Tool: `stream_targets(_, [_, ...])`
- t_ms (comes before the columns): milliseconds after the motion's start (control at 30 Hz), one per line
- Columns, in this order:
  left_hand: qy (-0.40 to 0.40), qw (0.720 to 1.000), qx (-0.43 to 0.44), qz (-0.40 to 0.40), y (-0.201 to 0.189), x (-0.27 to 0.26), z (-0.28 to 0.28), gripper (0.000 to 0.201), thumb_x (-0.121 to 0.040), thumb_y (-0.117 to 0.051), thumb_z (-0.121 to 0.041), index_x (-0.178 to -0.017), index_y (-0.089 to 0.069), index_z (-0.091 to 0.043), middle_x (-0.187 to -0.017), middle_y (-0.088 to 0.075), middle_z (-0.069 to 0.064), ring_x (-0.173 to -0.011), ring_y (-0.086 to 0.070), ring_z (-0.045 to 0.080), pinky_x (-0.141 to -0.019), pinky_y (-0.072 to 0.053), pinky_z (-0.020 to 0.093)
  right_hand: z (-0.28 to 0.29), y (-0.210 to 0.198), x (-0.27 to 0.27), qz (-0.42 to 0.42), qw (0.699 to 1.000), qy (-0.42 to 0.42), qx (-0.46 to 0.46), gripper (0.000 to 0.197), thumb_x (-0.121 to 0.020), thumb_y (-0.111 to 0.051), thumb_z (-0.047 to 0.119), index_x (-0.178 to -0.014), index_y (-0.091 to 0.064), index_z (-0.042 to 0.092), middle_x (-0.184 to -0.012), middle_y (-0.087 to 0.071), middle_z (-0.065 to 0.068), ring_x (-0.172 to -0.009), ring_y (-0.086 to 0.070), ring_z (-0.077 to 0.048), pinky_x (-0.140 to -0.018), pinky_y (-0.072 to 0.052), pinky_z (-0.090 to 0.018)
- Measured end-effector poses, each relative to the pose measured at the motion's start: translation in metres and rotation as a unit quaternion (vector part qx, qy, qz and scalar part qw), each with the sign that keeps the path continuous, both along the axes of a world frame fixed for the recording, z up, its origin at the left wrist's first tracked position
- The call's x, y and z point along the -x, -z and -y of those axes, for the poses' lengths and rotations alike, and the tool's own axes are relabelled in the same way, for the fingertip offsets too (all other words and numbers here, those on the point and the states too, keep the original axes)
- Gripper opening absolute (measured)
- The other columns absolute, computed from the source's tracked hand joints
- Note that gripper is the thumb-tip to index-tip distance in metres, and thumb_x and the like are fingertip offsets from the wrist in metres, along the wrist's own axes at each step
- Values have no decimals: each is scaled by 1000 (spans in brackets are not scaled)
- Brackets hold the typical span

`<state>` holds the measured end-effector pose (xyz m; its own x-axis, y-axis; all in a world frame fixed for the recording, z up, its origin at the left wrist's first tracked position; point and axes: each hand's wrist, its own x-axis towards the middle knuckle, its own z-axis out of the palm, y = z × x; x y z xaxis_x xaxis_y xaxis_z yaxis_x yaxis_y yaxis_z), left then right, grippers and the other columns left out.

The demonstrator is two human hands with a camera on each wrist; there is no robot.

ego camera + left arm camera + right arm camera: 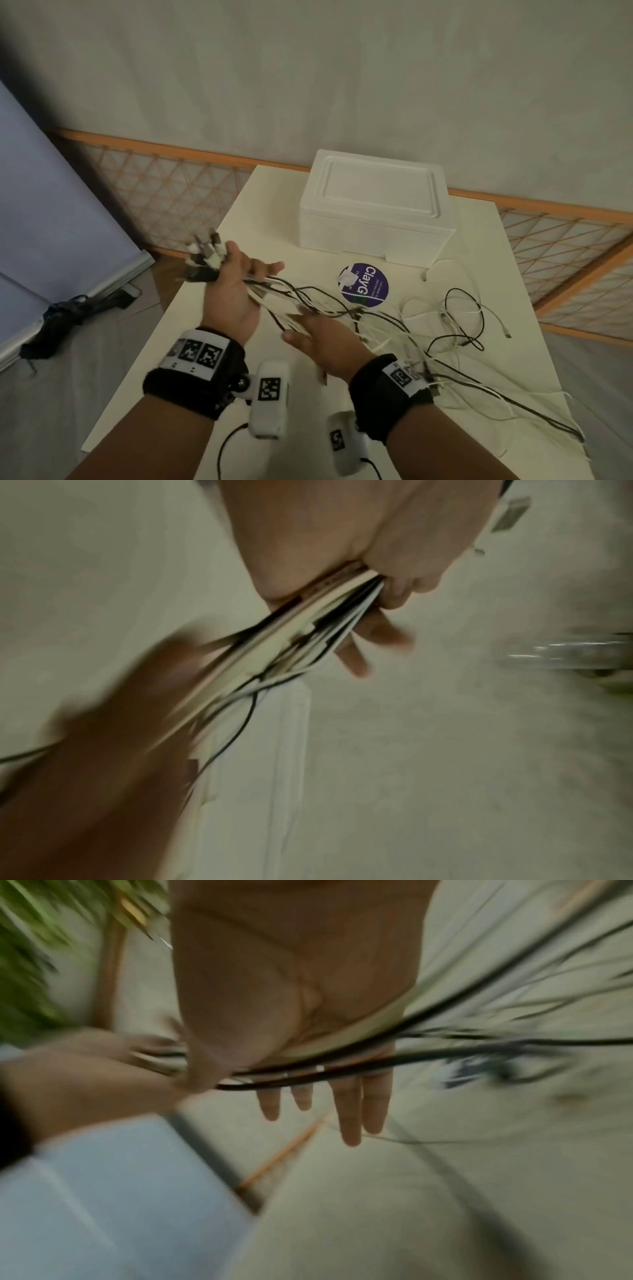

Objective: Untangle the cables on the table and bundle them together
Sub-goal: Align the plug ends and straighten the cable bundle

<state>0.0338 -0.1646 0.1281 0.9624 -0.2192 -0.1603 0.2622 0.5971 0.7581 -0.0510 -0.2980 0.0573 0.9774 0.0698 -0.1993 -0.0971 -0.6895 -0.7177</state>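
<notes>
A tangle of thin black and white cables (455, 325) sprawls over the right half of the cream table (513, 274). My left hand (233, 291) is raised over the table's left edge. It grips a bunch of these cables (291, 642) just below their plug ends (205, 257), which stick out past the fist. From there the bunch runs right into my right hand (325, 342). In the right wrist view the cables (342, 1075) cross that palm under the thumb, with the fingers (349, 1112) held straight. Both wrist views are motion-blurred.
A white foam box (373, 212) with its lid on stands at the table's far side. A round purple sticker (364, 283) lies in front of it. On the floor to the left are a pale blue panel (51, 205) and a dark bundle (65, 318).
</notes>
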Motion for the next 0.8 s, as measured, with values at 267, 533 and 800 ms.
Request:
stream_targets(267, [-189, 976, -50, -93, -7, -59, -57, 54, -91, -51, -49, -53, -24, -23, -48, -16, -6, -44, -13, 15, -46, -20, 21, 160, 58, 95, -113, 950, 90, 278, 54, -92, -45, 57, -142, -37, 37, -151, -34, -1, -136, -39, -23, -111, -32, -36])
stream_targets(533, [-73, 995, -57, -47, -23, -39, -3, 59, -96, -45, -51, -49, -23, -23, -40, -16, -6, -34, -12, 11, -43, -16, 14, 116, -27, 62, -213, 952, -25, 219, 36, -98, -44, 30, -129, -57, 17, -135, -54, -4, -121, -50, -20, -98, -36, -26])
stream_targets(800, [39, 998, -33, 23, -41, 14, 47, 53, -95, -46, -44, -52, -25, -22, -42, -17, -6, -35, -14, 12, -43, -18, 21, 13, -78, 18, 84, 986, 75, -122, 43, -97, -37, 47, -94, -61, 12, -81, -61, 3, -79, -56, -16, -80, -43, -35])
